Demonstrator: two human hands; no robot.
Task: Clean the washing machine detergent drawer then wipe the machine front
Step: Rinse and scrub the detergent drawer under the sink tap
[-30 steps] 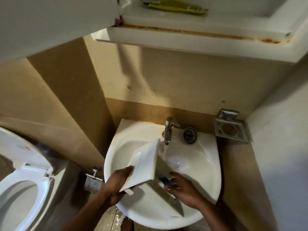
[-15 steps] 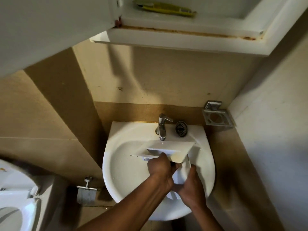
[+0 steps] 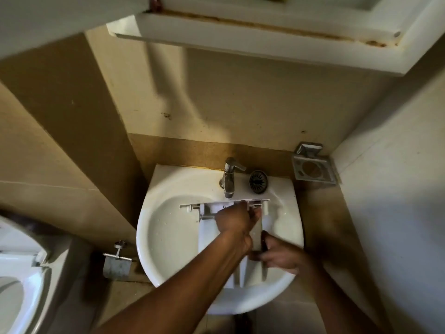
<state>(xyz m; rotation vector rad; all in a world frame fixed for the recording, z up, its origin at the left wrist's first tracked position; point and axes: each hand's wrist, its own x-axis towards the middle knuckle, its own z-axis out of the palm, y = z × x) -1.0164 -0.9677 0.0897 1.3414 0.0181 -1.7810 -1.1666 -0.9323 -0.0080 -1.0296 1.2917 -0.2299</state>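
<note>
Detergent drawer (image 3: 207,235) is being laid flatter than half a second ago, front panel now edge-on just under the tap (image 3: 228,179), inside the sink (image 3: 168,237). The end nearest the tap is being clasped by the left hand (image 3: 234,219); the side wall farther from the tap is being pinched by the right hand (image 3: 280,256).

The left hand (image 3: 234,219) and right hand (image 3: 280,257) are bare. The left forearm (image 3: 192,285) and right forearm (image 3: 337,292) are uncovered along their visible length. Blur obscures finer detail.
</note>
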